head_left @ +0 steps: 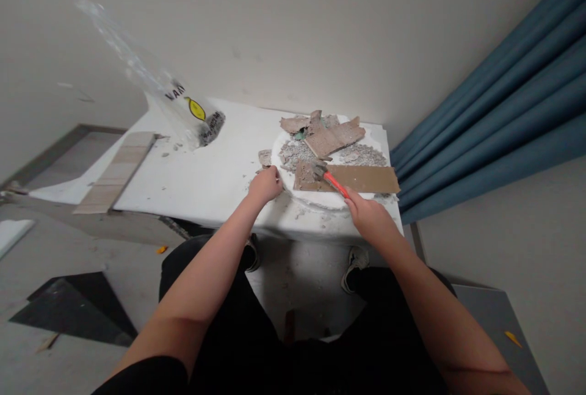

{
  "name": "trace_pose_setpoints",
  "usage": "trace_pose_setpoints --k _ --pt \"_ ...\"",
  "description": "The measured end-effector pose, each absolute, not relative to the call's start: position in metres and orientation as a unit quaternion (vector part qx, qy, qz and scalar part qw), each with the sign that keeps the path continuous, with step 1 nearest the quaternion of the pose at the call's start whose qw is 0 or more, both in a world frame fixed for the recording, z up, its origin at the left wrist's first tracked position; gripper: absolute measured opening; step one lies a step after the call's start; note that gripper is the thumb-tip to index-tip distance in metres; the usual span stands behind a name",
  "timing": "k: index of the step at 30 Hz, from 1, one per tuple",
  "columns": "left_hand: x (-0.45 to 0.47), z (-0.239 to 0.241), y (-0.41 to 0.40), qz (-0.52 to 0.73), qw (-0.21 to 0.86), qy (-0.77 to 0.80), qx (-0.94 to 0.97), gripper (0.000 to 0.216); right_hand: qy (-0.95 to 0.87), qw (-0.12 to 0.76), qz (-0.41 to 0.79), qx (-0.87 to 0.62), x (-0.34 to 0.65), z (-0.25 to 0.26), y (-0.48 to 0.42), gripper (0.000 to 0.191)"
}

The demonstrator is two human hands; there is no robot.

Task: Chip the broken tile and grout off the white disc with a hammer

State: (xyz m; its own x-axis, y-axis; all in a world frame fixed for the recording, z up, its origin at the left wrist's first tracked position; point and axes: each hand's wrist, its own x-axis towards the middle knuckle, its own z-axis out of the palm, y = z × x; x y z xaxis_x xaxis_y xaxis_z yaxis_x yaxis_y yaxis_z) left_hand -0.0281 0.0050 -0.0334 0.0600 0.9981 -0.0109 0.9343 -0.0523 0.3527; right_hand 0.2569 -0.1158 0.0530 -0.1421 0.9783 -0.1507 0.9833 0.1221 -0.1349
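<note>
Mid-demolition: right hand clenched on red-handled hammer, its head resting on a brown rectangular tile slab; left hand curled shut beside it, contents unclear. Beyond, grey rubble heaped already; long slab unbroken.

One white surface carries one round white disc, one red-handled hammer, one clear plastic bag at ten o'clock, one long pale tile strip and roughly five brown tile shards. Two hands: left hand, right hand. Two shoes.
</note>
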Motion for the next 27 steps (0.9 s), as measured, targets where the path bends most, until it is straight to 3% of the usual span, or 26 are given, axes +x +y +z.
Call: trace_pose_setpoints --k 4,16,27 --pt "-0.042 -0.056 -0.006 -0.008 0.135 0.674 0.726 0.012 0.748 0.006 -0.112 0.654 0.265 0.051 -0.115 0.049" --pt "-0.026 -0.072 -0.022 -0.099 0.103 0.679 0.720 0.037 0.742 -0.029 -0.133 0.656 0.267 0.047 -0.123 0.051" --pt "-0.031 -0.072 -0.012 -0.128 0.108 0.688 0.707 0.033 0.739 -0.011 -0.132 0.661 0.268 0.041 -0.115 0.051"
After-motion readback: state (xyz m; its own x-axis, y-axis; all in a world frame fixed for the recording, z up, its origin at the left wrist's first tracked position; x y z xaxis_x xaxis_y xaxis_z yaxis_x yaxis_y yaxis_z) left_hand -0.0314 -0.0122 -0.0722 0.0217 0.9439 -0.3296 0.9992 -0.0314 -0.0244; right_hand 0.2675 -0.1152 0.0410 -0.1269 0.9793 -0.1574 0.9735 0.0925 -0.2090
